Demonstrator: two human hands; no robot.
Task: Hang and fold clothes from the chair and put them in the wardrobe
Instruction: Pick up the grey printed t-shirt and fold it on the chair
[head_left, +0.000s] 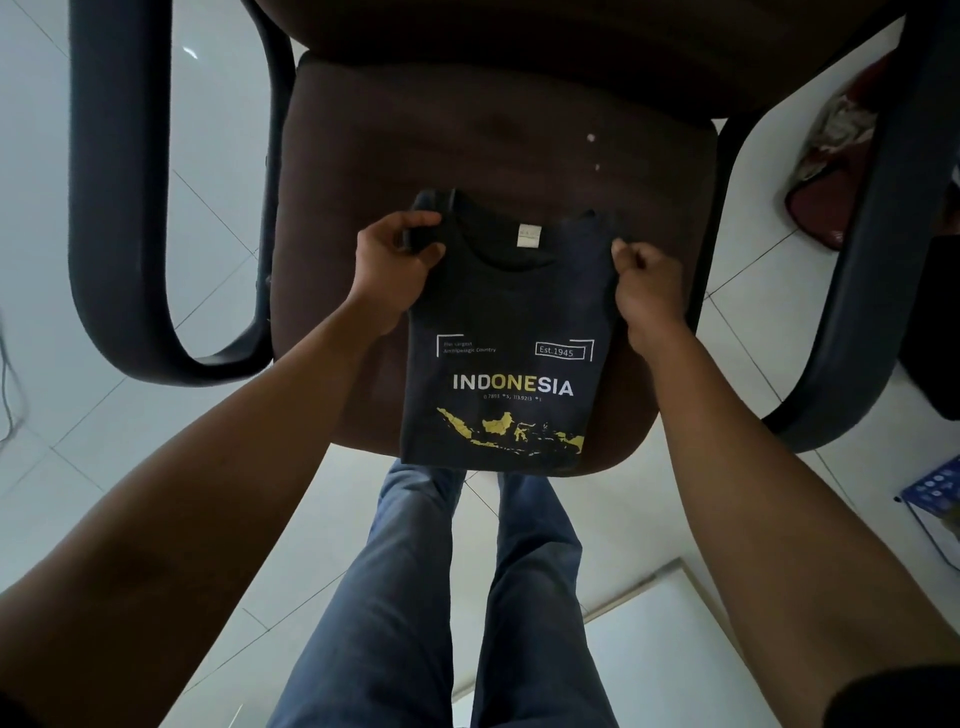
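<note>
Two hands are holding one folded shirt (506, 322) on the chair (363, 156). The shirt is lying flat on the front half of the brown seat, folded into a narrow oblong, with its collar pointing toward the chair back and its lower edge reaching the seat's front rim. Its front is facing up, showing a white label (527, 236) inside the collar, the word INDONESIA in white and yellow, and a yellow map (511, 431) beneath it.

The left hand (395, 265) is gripping the shirt's top left corner, its thumb and fingers curling round a bunched fold of cloth at the shoulder. The right hand (647, 283) is pinching the right edge just below the shoulder, its fingers curled tight like a fist against the cloth.

The dark left armrest (119, 208) and right armrest (872, 260) are looping down on either side of the seat, both well apart from the shirt. The person's legs (415, 597), in blue jeans, are standing on the white tile floor (78, 441) just in front of the seat. A red bundle (826, 171) is lying beyond the right armrest, and a blue box (935, 488) is sitting near the right border.
</note>
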